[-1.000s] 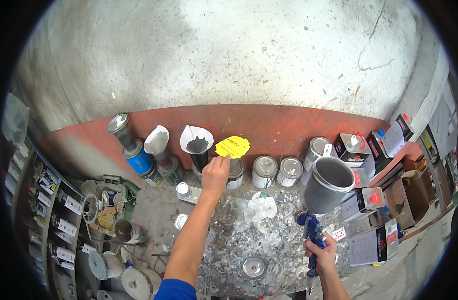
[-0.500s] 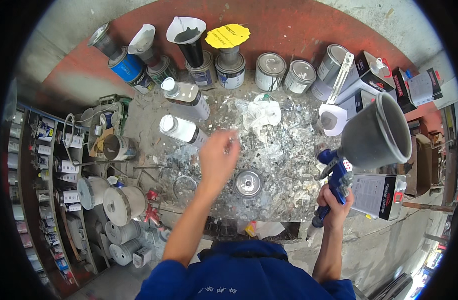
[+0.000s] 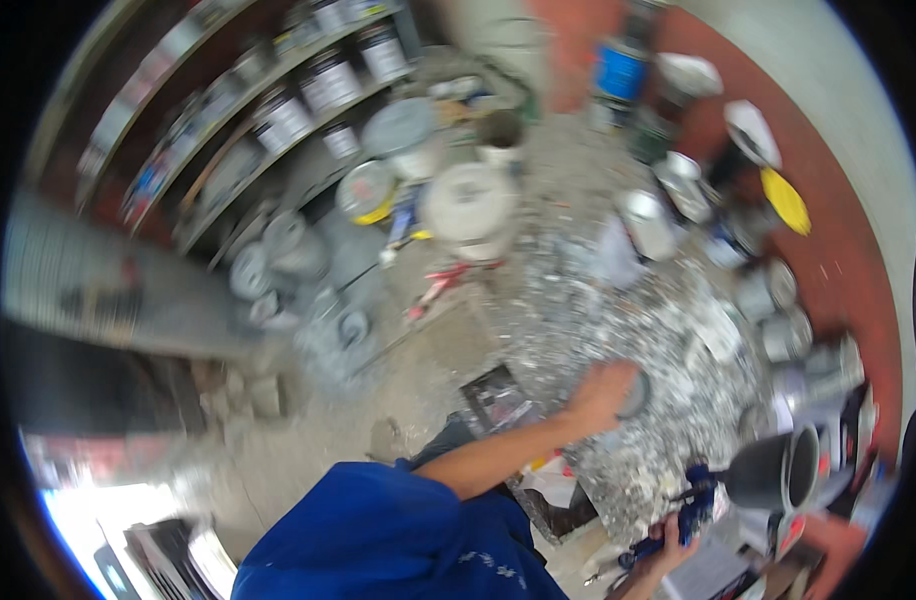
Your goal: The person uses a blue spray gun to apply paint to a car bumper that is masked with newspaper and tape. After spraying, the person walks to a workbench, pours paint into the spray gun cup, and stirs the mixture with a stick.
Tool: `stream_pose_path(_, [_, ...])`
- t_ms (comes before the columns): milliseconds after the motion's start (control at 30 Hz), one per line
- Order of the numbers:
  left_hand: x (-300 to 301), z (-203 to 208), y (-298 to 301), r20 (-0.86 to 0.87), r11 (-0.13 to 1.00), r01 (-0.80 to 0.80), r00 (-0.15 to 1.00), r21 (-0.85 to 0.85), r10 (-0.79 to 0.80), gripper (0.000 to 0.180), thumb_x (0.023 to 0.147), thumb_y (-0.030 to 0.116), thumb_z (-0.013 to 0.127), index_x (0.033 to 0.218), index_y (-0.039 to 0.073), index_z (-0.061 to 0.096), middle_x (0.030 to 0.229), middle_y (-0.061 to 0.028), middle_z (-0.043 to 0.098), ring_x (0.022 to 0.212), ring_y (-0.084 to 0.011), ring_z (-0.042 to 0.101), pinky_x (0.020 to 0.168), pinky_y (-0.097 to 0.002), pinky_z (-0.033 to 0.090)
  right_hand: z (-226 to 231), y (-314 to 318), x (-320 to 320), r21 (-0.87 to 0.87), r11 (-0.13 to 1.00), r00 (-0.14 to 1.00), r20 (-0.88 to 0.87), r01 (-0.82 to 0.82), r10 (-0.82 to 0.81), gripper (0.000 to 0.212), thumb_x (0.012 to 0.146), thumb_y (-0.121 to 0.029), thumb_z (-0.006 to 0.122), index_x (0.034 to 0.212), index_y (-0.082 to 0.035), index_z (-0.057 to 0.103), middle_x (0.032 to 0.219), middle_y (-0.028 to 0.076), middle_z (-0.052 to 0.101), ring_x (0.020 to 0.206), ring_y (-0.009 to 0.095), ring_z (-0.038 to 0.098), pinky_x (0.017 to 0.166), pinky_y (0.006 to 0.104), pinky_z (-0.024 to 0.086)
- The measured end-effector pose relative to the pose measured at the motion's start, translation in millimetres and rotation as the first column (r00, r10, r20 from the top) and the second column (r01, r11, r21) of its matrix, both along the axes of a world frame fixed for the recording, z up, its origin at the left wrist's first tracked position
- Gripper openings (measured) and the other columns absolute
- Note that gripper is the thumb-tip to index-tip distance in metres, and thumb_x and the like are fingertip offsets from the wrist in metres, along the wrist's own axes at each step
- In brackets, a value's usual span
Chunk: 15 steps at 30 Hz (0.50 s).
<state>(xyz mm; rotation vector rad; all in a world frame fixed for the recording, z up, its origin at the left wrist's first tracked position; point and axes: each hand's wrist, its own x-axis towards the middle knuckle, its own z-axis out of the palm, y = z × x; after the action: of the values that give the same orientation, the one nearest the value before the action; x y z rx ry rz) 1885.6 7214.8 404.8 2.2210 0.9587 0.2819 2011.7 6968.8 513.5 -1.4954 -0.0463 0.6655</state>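
Note:
The view is blurred by motion. My left hand (image 3: 600,393) is low over the paint-spattered tabletop (image 3: 568,300), at the edge of a round grey lid (image 3: 635,395) that it partly covers. Its fingers are smeared, so whether they grip the lid is unclear. At the lower right my right hand (image 3: 670,548) is closed around the handle of a blue spray gun (image 3: 694,505). A large dark grey cup (image 3: 763,472) sits on top of the gun, tilted, its wide mouth facing right.
Paint cans (image 3: 766,290) and a yellow cover (image 3: 785,201) line the table's right side. A white-topped metal can (image 3: 646,225) stands farther back. Beyond the table's left edge are a pale lidded bucket (image 3: 468,208), a red tool (image 3: 440,288) and shelves (image 3: 268,85) of containers.
My view has swung left and tilted. My left hand has come down from above the table to the round lid. The spray gun stays in my right hand.

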Motion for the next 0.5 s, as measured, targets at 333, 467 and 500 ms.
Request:
stream_pose_path(333, [-212, 38, -71, 0.301, 0.965, -0.194, 0.923, -0.176, 0.240, 0.110, 0.061, 0.028, 0.087, 0.148, 0.000, 0.025, 0.144, -0.0214, 0.039, 0.134, -0.0363, 0.040, 0.113, -0.0445, 0.033, -18, 36, -81, -0.319, 0.745, 0.765, 0.084, -0.586, 0.639, 0.019, 0.087, -0.020, 0.075, 0.090, -0.005, 0.063, 0.066, 0.002, 0.055, 0.048, 0.009, 0.045, 0.041, 0.0243, 0.034])
stream_pose_path(467, [-368, 8, -111, 0.064, 0.843, -0.453, 0.870, -0.292, 0.489, 0.104, 0.067, 0.040, 0.084, 0.148, 0.003, 0.028, 0.142, -0.0201, 0.042, 0.132, -0.0367, 0.042, 0.113, -0.0434, 0.034, -52, 70, -148, -0.440, 0.475, 0.601, -0.207, -0.762, 0.772, 0.022, 0.087, -0.024, 0.076, 0.091, -0.006, 0.064, 0.066, 0.001, 0.055, 0.046, 0.008, 0.043, 0.039, 0.0240, 0.033])
stream_pose_path(500, [-408, -4, -121, -0.009, 0.796, -0.530, 0.834, -0.293, 0.551, 0.104, 0.068, 0.043, 0.084, 0.147, 0.003, 0.030, 0.142, -0.0195, 0.044, 0.131, -0.0362, 0.043, 0.113, -0.0420, 0.034, -57, 71, -183, -0.453, 0.469, 0.523, 0.007, -0.758, 0.853, 0.027, 0.088, -0.032, 0.075, 0.093, -0.007, 0.065, 0.066, 0.000, 0.056, 0.046, 0.008, 0.044, 0.039, 0.0242, 0.034])
